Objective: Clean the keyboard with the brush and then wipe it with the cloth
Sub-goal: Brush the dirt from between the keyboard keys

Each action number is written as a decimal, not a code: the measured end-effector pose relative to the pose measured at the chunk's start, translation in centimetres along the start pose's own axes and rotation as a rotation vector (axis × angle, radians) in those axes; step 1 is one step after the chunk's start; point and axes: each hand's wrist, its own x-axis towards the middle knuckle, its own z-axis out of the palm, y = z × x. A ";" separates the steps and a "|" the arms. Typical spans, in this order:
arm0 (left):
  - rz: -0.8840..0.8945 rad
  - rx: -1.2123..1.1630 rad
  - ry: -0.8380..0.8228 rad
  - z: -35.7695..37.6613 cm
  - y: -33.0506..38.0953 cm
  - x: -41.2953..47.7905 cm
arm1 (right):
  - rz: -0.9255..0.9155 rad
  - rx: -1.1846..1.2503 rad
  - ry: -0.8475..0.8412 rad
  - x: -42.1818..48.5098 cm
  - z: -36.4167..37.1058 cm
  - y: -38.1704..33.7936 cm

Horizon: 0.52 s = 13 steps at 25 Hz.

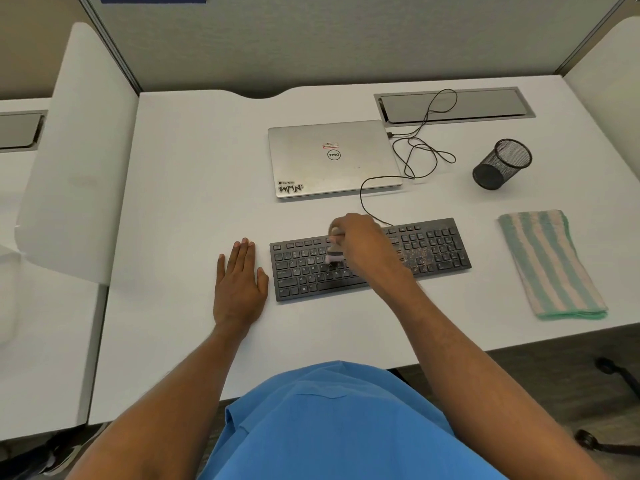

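Over the keyboard [433, 247], right hand [360, 240] grips brush [334, 252]; mesh cup [502, 164] beyond.

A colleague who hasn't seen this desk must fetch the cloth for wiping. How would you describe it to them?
Start at the white desk and find the black keyboard near its front edge. Right of the keyboard, apart from it, lies the folded cloth, nearer than the black mesh cup. It alone is soft and striped, pale green and off-white.

Laptop [332, 159] behind keyboard [367, 259] (cloth [550, 265] right, on desk [180, 202]).
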 end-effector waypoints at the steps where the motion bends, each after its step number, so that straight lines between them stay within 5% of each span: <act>1: -0.001 0.003 -0.002 0.0 0.0 0.0 | -0.032 -0.014 -0.027 -0.3 0.5 -0.5; 10: -0.001 0.000 0.002 -0.1 0.1 0.0 | -0.028 -0.323 0.101 -0.4 -2.6 2.4; 13: 0.002 -0.002 0.003 -0.2 0.2 0.0 | -0.036 -0.104 -0.002 -0.4 -1.1 0.6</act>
